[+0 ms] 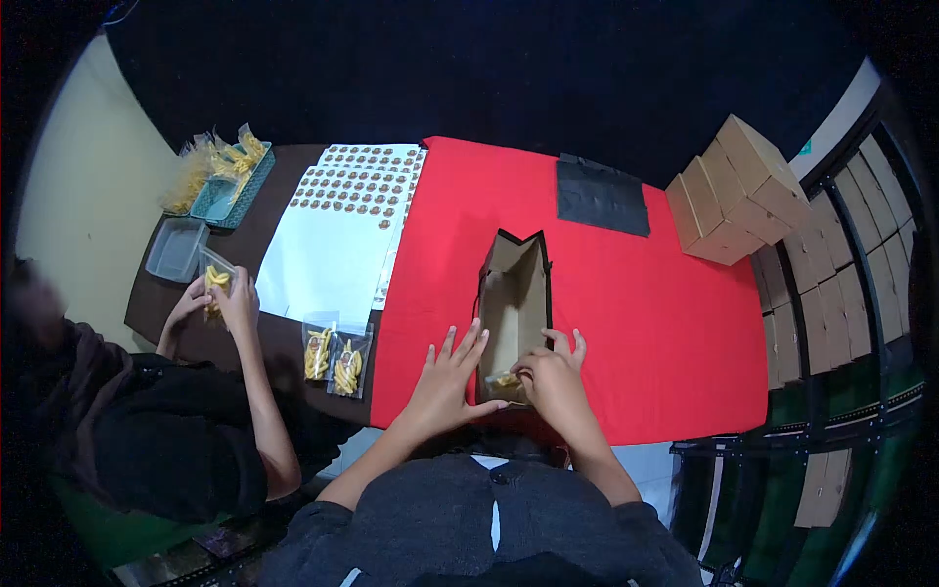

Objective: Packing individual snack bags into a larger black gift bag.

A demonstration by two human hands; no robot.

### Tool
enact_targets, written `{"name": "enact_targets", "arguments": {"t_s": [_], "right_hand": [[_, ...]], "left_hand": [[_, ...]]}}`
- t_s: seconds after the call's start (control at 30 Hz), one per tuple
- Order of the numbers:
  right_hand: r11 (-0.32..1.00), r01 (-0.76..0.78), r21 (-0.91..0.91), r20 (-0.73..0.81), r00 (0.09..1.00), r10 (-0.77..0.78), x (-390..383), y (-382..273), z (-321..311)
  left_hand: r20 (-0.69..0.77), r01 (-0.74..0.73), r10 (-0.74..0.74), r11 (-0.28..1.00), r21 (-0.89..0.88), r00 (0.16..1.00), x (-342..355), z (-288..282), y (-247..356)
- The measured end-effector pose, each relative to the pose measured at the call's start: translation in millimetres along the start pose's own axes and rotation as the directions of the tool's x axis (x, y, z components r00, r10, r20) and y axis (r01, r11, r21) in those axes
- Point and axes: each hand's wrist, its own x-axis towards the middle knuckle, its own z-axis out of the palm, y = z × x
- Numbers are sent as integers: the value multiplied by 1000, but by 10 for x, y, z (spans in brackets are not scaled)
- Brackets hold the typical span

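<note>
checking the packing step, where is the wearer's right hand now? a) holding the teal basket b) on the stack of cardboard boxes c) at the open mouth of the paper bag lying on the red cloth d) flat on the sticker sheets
c, the right hand is at the open end of the paper bag on the red cloth, fingers on a snack pouch inside it, while the left hand lies flat beside the bag.

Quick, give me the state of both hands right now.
Left hand: open, fingers spread, flat against the side of the open paper bag.
Right hand: closed on a snack packet at the bag's mouth.
</note>
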Motion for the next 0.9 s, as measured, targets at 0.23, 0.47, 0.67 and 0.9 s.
{"name": "enact_targets", "arguments": {"t_s": [0.23, 0.47, 0.67, 0.9], "right_hand": [[988, -35, -150, 139, 989, 56, -51, 89, 310], [989, 9, -149, 166, 986, 16, -42, 81, 294], [991, -33, -132, 358, 930, 78, -26, 112, 294], [982, 36, -185, 442, 896, 51, -15, 62, 243]], "left_hand": [[-1, -26, 26, 1000, -9, 1000, 12, 22, 21], [-25, -24, 22, 994, -110, 999, 7, 42, 7], [-20, -89, 87, 990, -111, 996, -20, 18, -9], [-30, -100, 96, 982, -161, 995, -34, 23, -37]]}}
